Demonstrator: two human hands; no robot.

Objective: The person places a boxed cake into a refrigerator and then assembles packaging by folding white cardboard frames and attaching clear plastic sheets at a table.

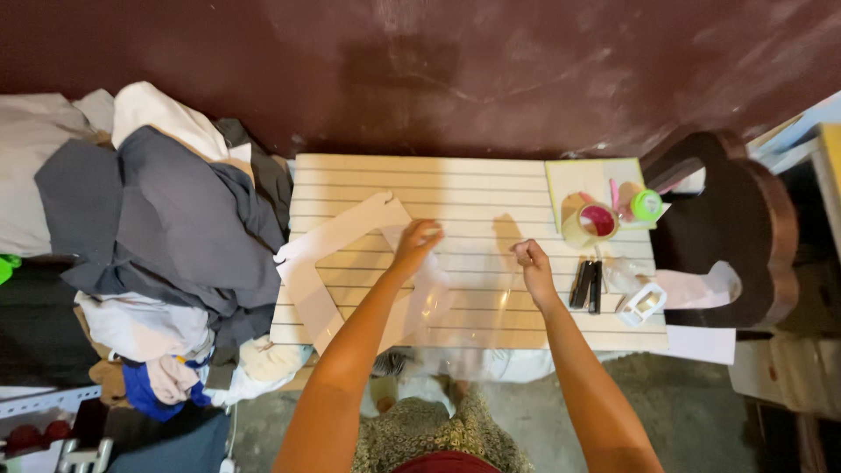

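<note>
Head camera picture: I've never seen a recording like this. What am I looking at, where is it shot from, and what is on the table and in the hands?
There is no machine here. A person wears a camera on the head, so the single picture looks straight down at their own two bare arms.

Below them is a small slatted table. The left hand and right hand each pinch the top of a clear plastic sheet, which is hard to see. Under it lies a pale cardboard cutout.

At the table's right end are a tape roll, a green cap, two black markers and a small white dispenser. A clothes pile sits to the left, a dark chair to the right.
</note>
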